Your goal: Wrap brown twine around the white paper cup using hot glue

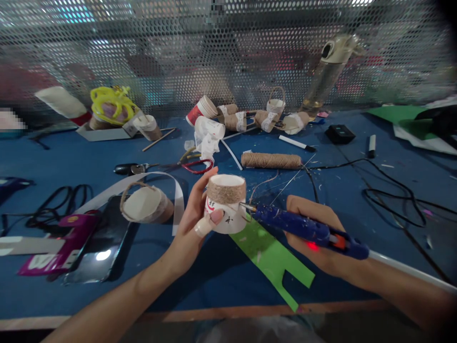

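My left hand grips a white paper cup from its left side, the thumb across its front. Brown twine is wound in a band round the cup's upper part, below the open rim. In my right hand is a blue glue gun with a red light lit and a white glue stick out of its back. The gun's metal nozzle meets or almost meets the cup's right side, just under the twine band. Beneath the cup lies a strip of green paper.
A twine roll lies behind the cup. Red-handled scissors, a small basket and a phone are to the left. Several twine-wrapped cups and a bottle stand by the mesh screen. A black cable curls at right.
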A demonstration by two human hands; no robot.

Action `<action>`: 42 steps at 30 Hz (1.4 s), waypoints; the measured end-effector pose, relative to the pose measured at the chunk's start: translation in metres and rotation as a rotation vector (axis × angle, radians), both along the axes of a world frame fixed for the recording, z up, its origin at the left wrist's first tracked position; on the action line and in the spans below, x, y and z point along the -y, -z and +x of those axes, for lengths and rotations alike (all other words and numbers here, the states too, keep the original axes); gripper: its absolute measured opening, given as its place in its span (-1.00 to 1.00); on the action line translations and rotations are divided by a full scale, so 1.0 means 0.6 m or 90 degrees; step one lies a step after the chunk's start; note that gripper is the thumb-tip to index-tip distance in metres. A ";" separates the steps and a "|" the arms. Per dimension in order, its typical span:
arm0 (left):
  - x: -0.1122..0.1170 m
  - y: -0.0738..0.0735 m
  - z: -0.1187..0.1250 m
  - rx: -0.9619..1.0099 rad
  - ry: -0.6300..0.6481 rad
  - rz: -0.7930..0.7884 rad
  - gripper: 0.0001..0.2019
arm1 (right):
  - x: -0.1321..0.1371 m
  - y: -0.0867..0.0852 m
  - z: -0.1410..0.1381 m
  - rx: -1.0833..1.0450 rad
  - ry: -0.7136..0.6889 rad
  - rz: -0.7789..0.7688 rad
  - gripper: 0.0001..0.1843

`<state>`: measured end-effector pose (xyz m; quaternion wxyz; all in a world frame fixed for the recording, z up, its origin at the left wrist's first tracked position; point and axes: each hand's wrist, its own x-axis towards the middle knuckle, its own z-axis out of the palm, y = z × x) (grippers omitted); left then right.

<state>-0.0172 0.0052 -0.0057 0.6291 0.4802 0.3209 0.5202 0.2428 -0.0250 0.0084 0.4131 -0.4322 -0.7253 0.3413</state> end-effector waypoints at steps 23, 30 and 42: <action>-0.007 -0.006 0.012 -0.055 -0.001 -0.081 -0.38 | 0.002 -0.014 -0.027 -0.106 0.126 -0.101 -0.86; -0.002 -0.005 0.023 -0.052 0.060 -0.035 -0.38 | 0.008 0.020 -0.042 -0.182 0.102 -0.133 -0.63; 0.002 -0.010 0.035 -0.061 0.090 -0.043 -0.42 | 0.007 0.004 -0.056 -0.202 0.121 -0.123 -0.77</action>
